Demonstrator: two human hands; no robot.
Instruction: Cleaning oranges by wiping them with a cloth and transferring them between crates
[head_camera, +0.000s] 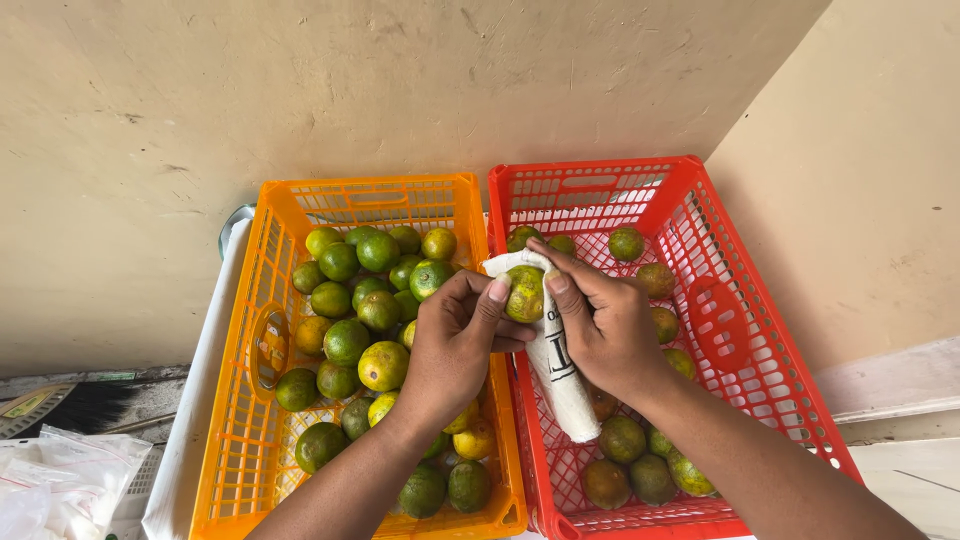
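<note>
My left hand (452, 345) holds a green-yellow citrus fruit (525, 293) by its left side, over the edge between two crates. My right hand (603, 325) presses a white cloth (558, 365) with dark print against the same fruit; the cloth wraps over the fruit's top and hangs down under my palm. Below my left hand an orange plastic crate (240, 420) is filled with several green and yellow citrus fruits (350, 300). Under my right hand a red plastic crate (760, 370) holds fewer of the same fruits (640, 460), spread along its floor.
Both crates stand side by side against a beige wall (300, 90), with a second wall (870, 180) at the right. A white board edge (195, 400) runs along the orange crate's left. A clear plastic bag (60, 480) lies at the lower left.
</note>
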